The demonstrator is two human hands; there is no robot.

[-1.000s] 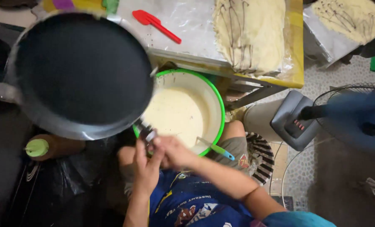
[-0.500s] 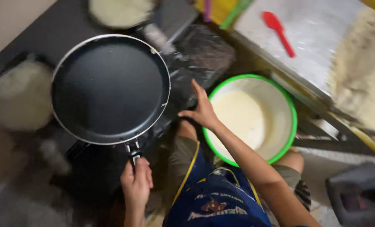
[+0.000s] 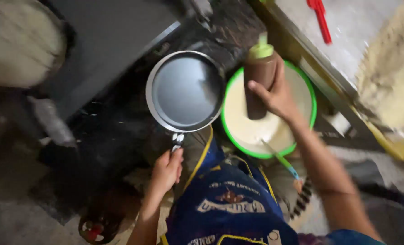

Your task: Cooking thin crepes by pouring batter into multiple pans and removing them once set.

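Left hand point(image 3: 166, 170) is gripping the handle of the frying pan point(image 3: 185, 90), fingers wrapped shut around it. Pan is sitting level, dark and bare inside, just left of the bowl.

Right hand point(image 3: 276, 93) is clamping a brown squeeze bottle point(image 3: 257, 79) with a light green cap, fingers closed round its body. Bottle is standing roughly upright, cap pointing away from the person, hovering over the bowl's left half.

Green-rimmed bowl point(image 3: 269, 113) is holding pale batter, sitting in front of the person's lap between the pan and the yellow-edged surface point(image 3: 347, 50). A utensil with a green and blue handle point(image 3: 281, 159) is leaning on the bowl's near rim; whether its tip is in the batter is not clear.

On the surface, a red spatula point(image 3: 319, 18) is lying on a clear sheet, with pale flat dough point(image 3: 390, 77) just beside it to the right, blurred.

Person is wearing a blue apron point(image 3: 224, 204) with yellow trim. Another pale round shape point(image 3: 20, 45) is showing far left, too blurred to identify.
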